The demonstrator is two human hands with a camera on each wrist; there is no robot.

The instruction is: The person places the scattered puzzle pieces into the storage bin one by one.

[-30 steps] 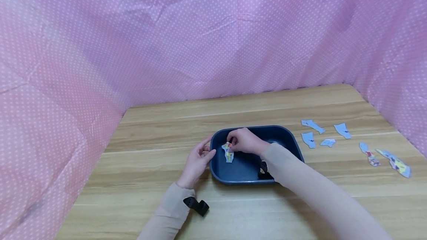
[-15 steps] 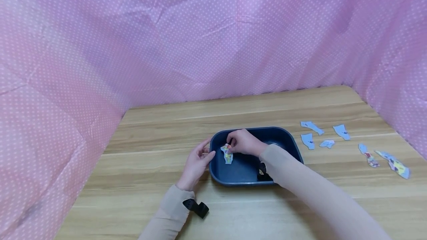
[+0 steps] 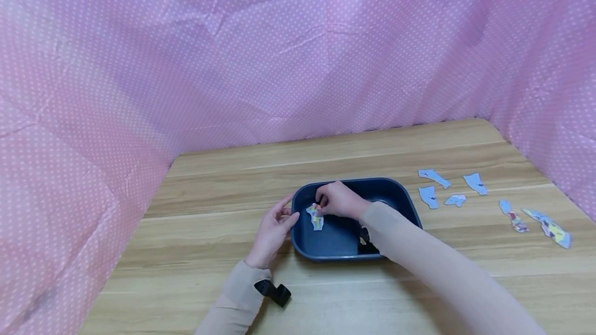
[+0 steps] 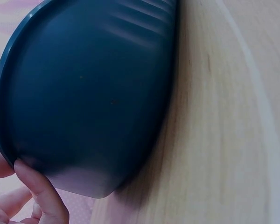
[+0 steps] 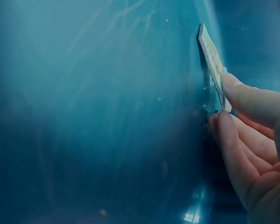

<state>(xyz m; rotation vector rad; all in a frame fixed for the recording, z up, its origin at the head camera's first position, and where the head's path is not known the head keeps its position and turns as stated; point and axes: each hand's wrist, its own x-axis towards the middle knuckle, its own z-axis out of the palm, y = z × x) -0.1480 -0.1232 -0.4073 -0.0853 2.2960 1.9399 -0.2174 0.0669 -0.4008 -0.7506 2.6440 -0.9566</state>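
Observation:
A dark blue plastic bin [image 3: 326, 258] with rounded corners sits on the table. My left hand [image 3: 273, 231] grips its left wall, thumb at the rim and fingers outside; the left wrist view shows the thumb [image 4: 39, 189] against the bin's edge. Inside the bin, toward its left end, my right hand [image 3: 342, 200] pinches a colourful puzzle piece [image 3: 317, 221] with wavy edges. In the right wrist view the puzzle piece [image 5: 211, 58] is seen nearly edge-on, tilted, between thumb and fingers. Part of the bin's interior is hidden under the right forearm.
Right of the bin lie several blue puzzle pieces, one [image 3: 428, 197] near its corner. Two longer multicoloured pieces, one of them [image 3: 551, 229] outermost, lie farther right on the wooden table [image 3: 223, 180]. Pink dotted cloth [image 3: 261, 66] hangs behind and at both sides.
Both hands keep nearly the same place on the bin and the puzzle piece. The whole view has shifted very slightly; the loose pieces have not moved on the table.

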